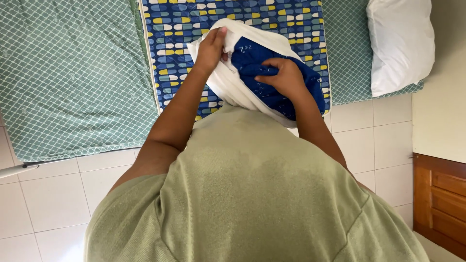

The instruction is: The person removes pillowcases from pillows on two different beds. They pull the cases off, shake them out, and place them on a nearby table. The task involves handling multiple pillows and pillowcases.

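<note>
A person in a sage-green shirt [252,194] stands over a bed, seen from a head-worn camera looking straight down, working a dark blue cushion [272,80] with small pale markings into or out of a white pillowcase [228,87]; which way it is going cannot be told. The left hand [211,48] is closed on the upper edge of the white pillowcase, fingers curled over the fabric with the thumb raised against it, holding the opening apart. The right hand [285,77] lies on the blue cushion, fingers bent and pressing into the cloth where it shows through the pillowcase's mouth, gripping rather than spread flat. The bundle is held up against the person's chest, above the near end of a patterned quilt [194,29] in blue, yellow, teal and white rounded shapes that runs as a strip down the bed. On either side of that strip lies a green bedcover [73,73] with a white diamond lattice print, covering the mattress to the left and appearing again to the right. A plain white pillow [400,43] rests at the far right edge of the bed, well apart from both hands. Below the bed the floor [53,199] is laid with pale square tiles, and a brown wooden cabinet [439,204] with panelled fronts stands at the right against a cream wall [444,111].
</note>
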